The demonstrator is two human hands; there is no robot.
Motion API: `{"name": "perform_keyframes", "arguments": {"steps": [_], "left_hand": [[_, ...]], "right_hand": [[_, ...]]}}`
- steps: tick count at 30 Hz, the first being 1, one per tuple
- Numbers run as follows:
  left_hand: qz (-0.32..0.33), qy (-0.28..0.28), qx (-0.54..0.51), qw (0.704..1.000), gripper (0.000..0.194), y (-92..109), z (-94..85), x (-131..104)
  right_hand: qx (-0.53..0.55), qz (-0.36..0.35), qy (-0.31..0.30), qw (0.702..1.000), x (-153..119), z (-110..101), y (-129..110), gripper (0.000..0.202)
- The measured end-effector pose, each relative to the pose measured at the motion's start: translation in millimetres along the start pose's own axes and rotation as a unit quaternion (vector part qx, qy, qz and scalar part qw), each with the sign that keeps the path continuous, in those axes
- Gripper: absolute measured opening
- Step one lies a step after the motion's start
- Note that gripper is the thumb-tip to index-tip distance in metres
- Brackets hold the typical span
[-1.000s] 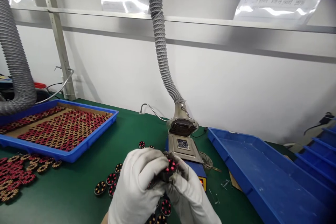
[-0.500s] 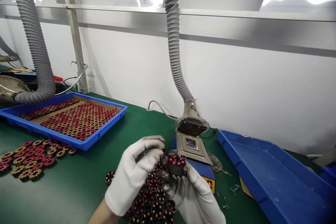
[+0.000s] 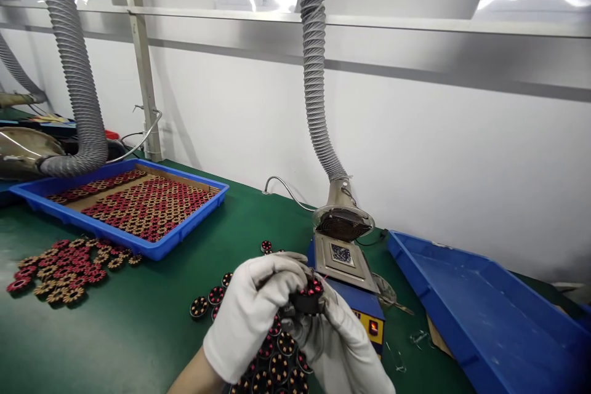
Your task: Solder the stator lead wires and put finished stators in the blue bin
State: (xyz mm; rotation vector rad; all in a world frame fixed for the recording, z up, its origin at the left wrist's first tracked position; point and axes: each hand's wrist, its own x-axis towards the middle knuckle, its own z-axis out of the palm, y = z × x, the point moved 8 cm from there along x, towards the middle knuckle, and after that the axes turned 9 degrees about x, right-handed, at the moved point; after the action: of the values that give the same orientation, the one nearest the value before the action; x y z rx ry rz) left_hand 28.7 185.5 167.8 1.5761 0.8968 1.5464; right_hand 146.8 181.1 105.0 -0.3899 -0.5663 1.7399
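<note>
A black round part with red windings (image 3: 308, 298) is held up between my two white-gloved hands. My right hand (image 3: 339, 335) grips it from the right and below, fingers wrapped round its side. My left hand (image 3: 258, 301) is closed at the part's upper left edge, its fingertips touching it. Whether the left fingers also pinch something small is hidden. Many similar black round parts with red or tan windings (image 3: 279, 367) lie on the green table beneath and left of my hands.
Behind my hands stands a blue heated unit (image 3: 355, 298) with a metal top, under an extractor hood (image 3: 344, 221). A blue tray (image 3: 159, 249) of ring cores is at left, with loose cores (image 3: 64, 271) before it. Another blue tray (image 3: 475, 301) lies at right.
My left hand has moved right and closed in on the round part, its fingertips now at the windings. The view has shifted slightly, showing more round parts left of my hand.
</note>
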Motion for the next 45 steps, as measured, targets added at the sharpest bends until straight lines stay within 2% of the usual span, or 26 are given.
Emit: {"name": "perform_keyframes", "arguments": {"steps": [2, 5, 7, 9, 11, 13, 14, 18, 19, 20, 22, 24, 25, 26, 28, 30, 32, 35, 36, 38, 41, 43, 45], "left_hand": [[-0.058, 0.022, -0.05, 0.997, 0.014, -7.3, -3.0, 0.2], [-0.085, -0.043, -0.023, 0.995, 0.014, -10.7, 9.0, 0.9], [-0.058, -0.078, -0.023, 0.995, 0.018, -7.9, 16.2, 1.1], [-0.021, -0.05, -0.049, 0.997, 0.019, -3.9, 11.8, 1.4], [-0.001, 0.014, -0.05, 0.999, 0.019, -2.0, -1.4, 0.6], [0.003, 0.076, -0.03, 0.997, 0.02, -1.0, -15.9, -1.1], [-0.002, 0.081, -0.015, 0.997, 0.02, -1.0, -18.3, -1.3], [-0.026, -0.068, 0.002, 0.997, 0.027, -4.2, 8.3, 0.1], [-0.02, -0.082, -0.017, 0.996, 0.025, -3.5, 12.6, 0.1], [-0.01, -0.074, -0.039, 0.996, 0.023, -1.9, 12.9, 0.5], [0.005, -0.015, -0.063, 0.998, 0.023, 0.5, 2.9, 1.2], [0.002, 0.038, -0.054, 0.998, 0.023, 2.0, -9.9, 0.7], [-0.006, 0.045, -0.038, 0.998, 0.024, 2.1, -13.5, 0.6], [-0.018, 0.026, -0.015, 0.999, 0.024, 1.7, -12.4, 1.0], [-0.04, -0.049, 0.011, 0.998, 0.032, -1.4, -0.8, 1.2], [-0.048, -0.091, -0.011, 0.995, 0.029, -5.1, 9.8, 0.9], [-0.031, -0.052, -0.056, 0.997, 0.02, -6.2, 7.4, 2.4], [0.011, 0.049, -0.092, 0.994, 0.02, -2.9, -12.2, 2.3], [0.011, 0.06, -0.092, 0.994, 0.021, -1.8, -16.7, 1.9], [-0.019, 0.019, -0.057, 0.998, 0.021, -1.0, -14.9, 2.2], [-0.064, -0.094, 0.003, 0.994, 0.024, -1.1, 3.3, 0.0], [-0.051, -0.106, -0.005, 0.993, 0.025, 2.2, 9.7, -1.3], [-0.039, -0.081, -0.038, 0.995, 0.027, 2.7, 8.3, -2.8]], "right_hand": [[-0.009, 0.009, -0.007, 1.0, 0.4, 1.9, 1.1, 0.033], [-0.021, 0.015, -0.008, 1.0, 6.5, 2.9, 2.2, 0.034], [-0.03, 0.003, -0.003, 1.0, 11.3, 1.2, 0.7, 0.032], [-0.04, -0.014, 0.002, 0.999, 13.0, 0.0, -2.1, 0.032], [-0.04, -0.019, 0.004, 0.999, 10.4, 0.9, -3.4, 0.032], [-0.029, -0.006, 0.002, 1.0, 5.9, 4.9, -1.8, 0.032], [-0.022, 0.002, 0.001, 1.0, 3.8, 7.5, -0.4, 0.032], [0.001, 0.014, 0.01, 1.0, 1.2, 12.0, 4.2, 0.036], [0.006, 0.016, 0.011, 1.0, 1.5, 11.6, 5.2, 0.037], [0.012, 0.02, 0.011, 1.0, 1.7, 10.7, 6.0, 0.037], [0.03, 0.035, 0.006, 0.999, 1.9, 8.4, 7.8, 0.035], [0.051, 0.058, -0.007, 0.997, 1.7, 7.2, 9.5, 0.03], [0.06, 0.07, -0.018, 0.996, 1.5, 7.6, 10.1, 0.028], [0.068, 0.077, -0.029, 0.994, 1.3, 8.3, 10.4, 0.026], [0.08, 0.081, -0.042, 0.993, 1.3, 8.9, 10.2, 0.022], [0.086, 0.083, -0.04, 0.992, 1.2, 7.7, 11.1, 0.018], [0.086, 0.087, -0.029, 0.992, 0.8, 5.0, 12.4, 0.016], [0.079, 0.088, -0.017, 0.993, 0.0, 1.5, 12.2, 0.021], [0.074, 0.089, -0.016, 0.993, -0.2, 1.2, 11.8, 0.023], [0.068, 0.087, -0.017, 0.994, -0.6, 1.3, 10.0, 0.027], [0.068, 0.075, -0.016, 0.995, -1.3, 2.2, 7.0, 0.026], [0.048, 0.062, -0.008, 0.997, -1.7, 0.5, 5.4, 0.027], [0.017, 0.035, 0.006, 0.999, -1.6, -3.9, 1.7, 0.03]]}}
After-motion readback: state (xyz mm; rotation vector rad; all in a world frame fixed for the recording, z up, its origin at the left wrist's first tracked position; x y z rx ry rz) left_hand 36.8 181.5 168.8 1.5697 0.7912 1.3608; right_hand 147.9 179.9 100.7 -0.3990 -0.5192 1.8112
